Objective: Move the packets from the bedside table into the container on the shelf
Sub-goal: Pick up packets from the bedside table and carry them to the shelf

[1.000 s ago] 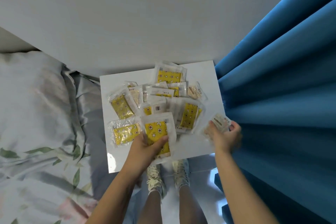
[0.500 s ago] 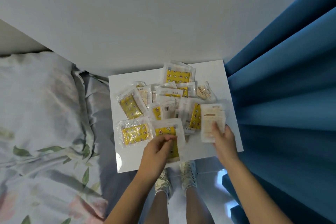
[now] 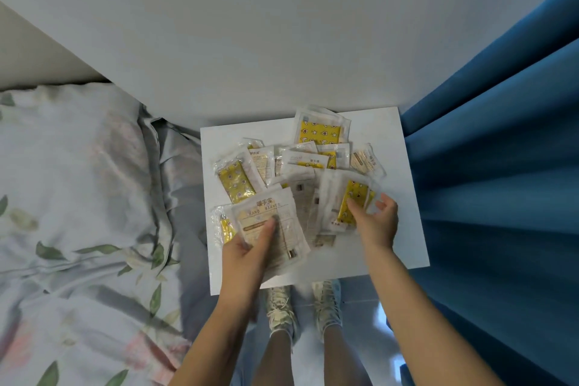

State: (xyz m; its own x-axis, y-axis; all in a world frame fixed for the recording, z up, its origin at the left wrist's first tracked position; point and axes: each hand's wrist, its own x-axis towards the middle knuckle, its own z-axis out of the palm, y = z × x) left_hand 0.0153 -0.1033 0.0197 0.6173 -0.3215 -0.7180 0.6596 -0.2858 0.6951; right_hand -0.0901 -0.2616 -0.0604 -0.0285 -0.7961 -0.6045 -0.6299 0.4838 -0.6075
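Note:
Several clear packets, some with yellow patterned pads, lie scattered on the white bedside table [image 3: 388, 131]. My left hand [image 3: 247, 251] grips a small stack of packets at the table's front left; a white hand-warmer packet [image 3: 269, 222] lies on top under my thumb. My right hand [image 3: 374, 222] reaches over the table's right middle, fingertips touching a yellow packet [image 3: 355, 197] and thumb spread apart from it. Another yellow packet [image 3: 319, 130] lies at the table's back. No shelf or container is in view.
A bed with floral bedding [image 3: 78, 197] lies along the table's left side. Blue curtains [image 3: 501, 166] hang close on the right. A plain wall [image 3: 250, 25] stands behind the table. My feet in pale shoes [image 3: 282, 313] stand at the table's front edge.
My right hand passed its white packet to my left hand, which now holds it on top of the yellow one. The right hand then moved back onto a yellow packet on the table.

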